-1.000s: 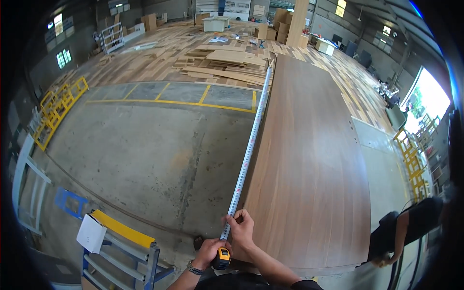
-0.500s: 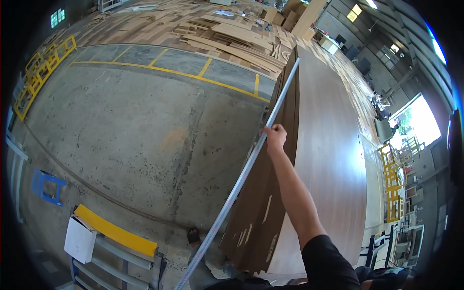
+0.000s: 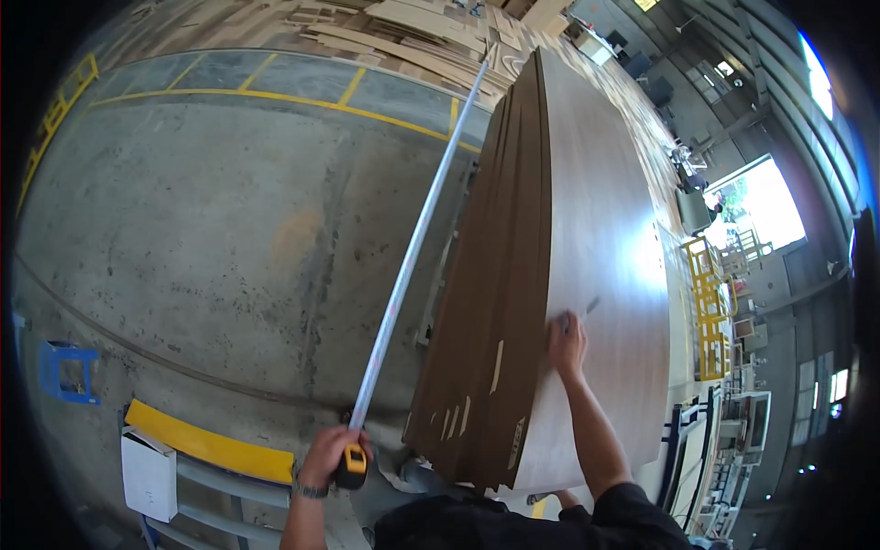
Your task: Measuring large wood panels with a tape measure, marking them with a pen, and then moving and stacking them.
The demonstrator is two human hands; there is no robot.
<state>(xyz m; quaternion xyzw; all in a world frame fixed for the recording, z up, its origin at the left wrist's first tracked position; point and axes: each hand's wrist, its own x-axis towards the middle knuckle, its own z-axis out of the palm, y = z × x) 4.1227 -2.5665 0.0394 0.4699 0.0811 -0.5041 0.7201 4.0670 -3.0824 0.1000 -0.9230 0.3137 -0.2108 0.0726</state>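
My left hand is closed round a yellow and black tape measure at the lower middle. From it the long silvery blade runs up and away to the right, left of a stack of brown boards and apart from my right hand. My right hand is over the top board, close to its left edge, with fingers pinched together. Something small and dark shows at its fingertips, too unclear to name. A short dark streak lies just beyond them, perhaps a reflection.
A rack with a yellow top bar and a white box stands at lower left, near a blue stool. Loose panels lie at the back. Yellow frames stand beyond the stack on the right.
My right hand has let go of the tape blade and come nearer, onto the top board. My left hand has come into view with the tape measure. The blade has swung left off the stack.
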